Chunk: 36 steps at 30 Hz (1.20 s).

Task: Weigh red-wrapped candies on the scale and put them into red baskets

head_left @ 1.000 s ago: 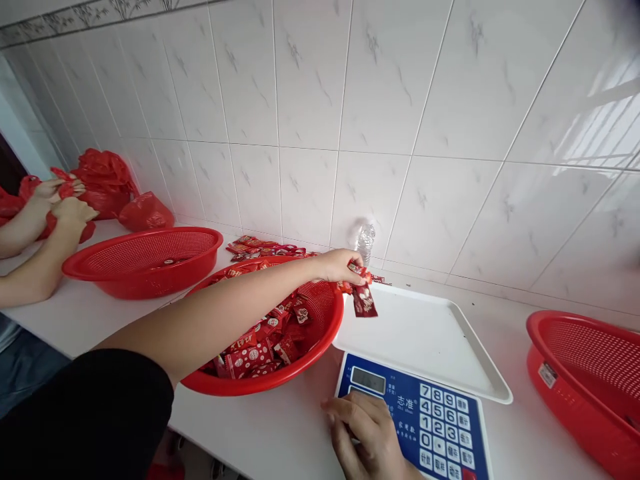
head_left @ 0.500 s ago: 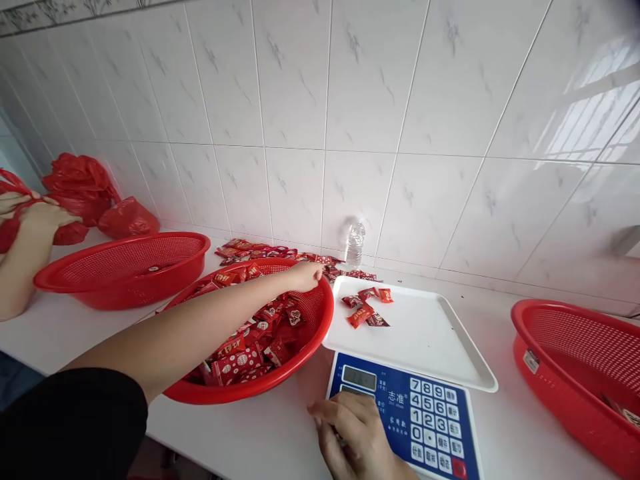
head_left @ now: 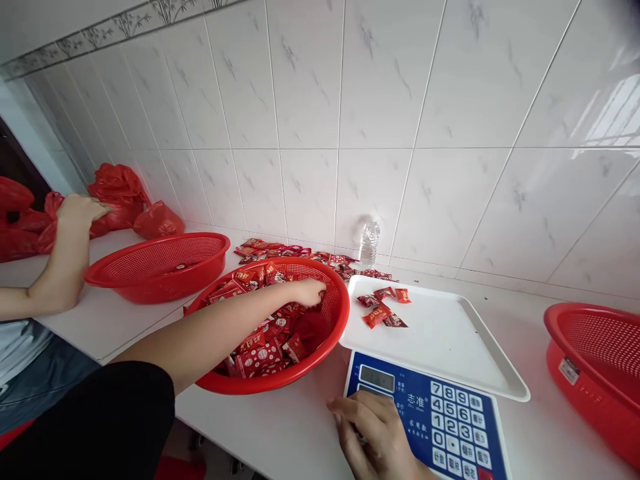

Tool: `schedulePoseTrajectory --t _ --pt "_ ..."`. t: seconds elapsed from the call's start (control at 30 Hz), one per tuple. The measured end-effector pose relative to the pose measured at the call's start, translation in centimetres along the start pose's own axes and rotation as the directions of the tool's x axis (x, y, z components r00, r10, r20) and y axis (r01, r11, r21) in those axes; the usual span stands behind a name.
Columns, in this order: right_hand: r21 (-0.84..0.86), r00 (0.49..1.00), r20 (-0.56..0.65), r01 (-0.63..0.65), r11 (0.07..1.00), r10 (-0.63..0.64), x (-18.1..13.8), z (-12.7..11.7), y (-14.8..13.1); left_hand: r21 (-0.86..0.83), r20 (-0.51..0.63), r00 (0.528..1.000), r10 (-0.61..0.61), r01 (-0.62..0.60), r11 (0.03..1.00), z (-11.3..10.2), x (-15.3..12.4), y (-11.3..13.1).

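Note:
My left hand [head_left: 309,292] reaches into a red mesh basket [head_left: 336,327] full of red candy packets [head_left: 260,347]; its fingers curl down among the packets, and what they hold is hidden. My right hand [head_left: 373,433] rests with bent fingers on the front left corner of a blue electronic scale [head_left: 440,423]. The scale's white tray [head_left: 450,340] carries several red packets [head_left: 383,307] near its far left corner.
A second red basket [head_left: 160,263] stands to the left, a third [head_left: 595,367] at the far right. Loose packets [head_left: 300,253] and a clear plastic bottle [head_left: 369,243] lie by the tiled wall. Another person's hand [head_left: 83,207] handles red plastic bags [head_left: 120,193] at far left.
My left hand carried packets over the tray, dropped them there, then drew back into the basket. My right hand stayed on the scale. The other person's hands shifted among the bags.

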State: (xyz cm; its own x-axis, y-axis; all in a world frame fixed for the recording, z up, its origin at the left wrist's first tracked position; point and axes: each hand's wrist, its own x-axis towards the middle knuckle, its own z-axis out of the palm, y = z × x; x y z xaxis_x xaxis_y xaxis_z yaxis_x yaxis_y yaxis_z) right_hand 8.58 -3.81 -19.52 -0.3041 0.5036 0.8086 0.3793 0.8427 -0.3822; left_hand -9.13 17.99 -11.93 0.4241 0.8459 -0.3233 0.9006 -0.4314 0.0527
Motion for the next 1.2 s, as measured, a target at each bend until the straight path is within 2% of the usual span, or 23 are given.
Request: schedulePoseTrajectory --t 0.13,0.23,0.33,0.47,0.63,0.7,0.77,0.87,0.97,1.1,1.2 --pt "-0.002 1.0 0.003 0.001 1.0 -0.001 -0.1 0.1 0.0 0.022 -0.011 0.997 -0.083 0.083 0.996 -0.6 0.8 -1.3" --pt "-0.002 1.0 -0.009 0.001 1.0 -0.001 -0.2 0.1 0.2 0.078 -0.028 0.989 -0.145 0.147 0.986 0.4 1.1 -1.5" --pt "-0.008 1.0 -0.017 0.013 1.0 -0.013 0.0 0.1 0.1 0.079 -0.017 0.987 -0.161 0.162 0.984 1.5 1.3 -1.2" --pt "-0.016 0.999 -0.038 0.019 1.0 -0.019 0.3 -0.1 -0.1 0.006 0.021 0.994 -0.107 0.107 0.994 1.8 1.4 -1.0" --pt "-0.005 1.0 -0.02 0.006 1.0 -0.006 0.2 -0.1 -0.2 -0.161 0.085 0.995 0.049 -0.035 0.986 0.9 1.2 -0.8" --pt "-0.002 1.0 -0.014 -0.008 1.0 0.008 0.1 -0.2 -0.3 -0.288 0.067 0.993 0.097 -0.074 0.955 0.4 1.2 -0.9" --pt "0.001 1.0 -0.008 -0.02 1.0 0.02 0.1 -0.2 -0.3 -0.343 0.043 0.996 0.083 -0.063 0.937 -0.1 1.3 -1.3" --pt "-0.002 1.0 0.004 -0.024 1.0 0.024 0.1 -0.3 -0.3 -0.251 0.079 0.997 0.006 0.015 0.968 0.0 1.3 -1.9" --pt "-0.011 1.0 0.001 -0.008 1.0 0.008 0.2 -0.3 -0.3 -0.154 0.101 0.993 -0.057 0.072 0.985 0.9 1.1 -1.9" --pt "-0.015 1.0 0.01 -0.004 1.0 0.004 0.4 -0.5 -0.4 -0.025 0.028 0.992 -0.122 0.123 0.992 2.3 0.9 -1.2" --pt "-0.004 1.0 0.007 -0.012 1.0 0.012 0.6 -0.6 -0.5 0.008 -0.01 0.992 -0.127 0.127 0.992 2.5 0.9 -1.3"
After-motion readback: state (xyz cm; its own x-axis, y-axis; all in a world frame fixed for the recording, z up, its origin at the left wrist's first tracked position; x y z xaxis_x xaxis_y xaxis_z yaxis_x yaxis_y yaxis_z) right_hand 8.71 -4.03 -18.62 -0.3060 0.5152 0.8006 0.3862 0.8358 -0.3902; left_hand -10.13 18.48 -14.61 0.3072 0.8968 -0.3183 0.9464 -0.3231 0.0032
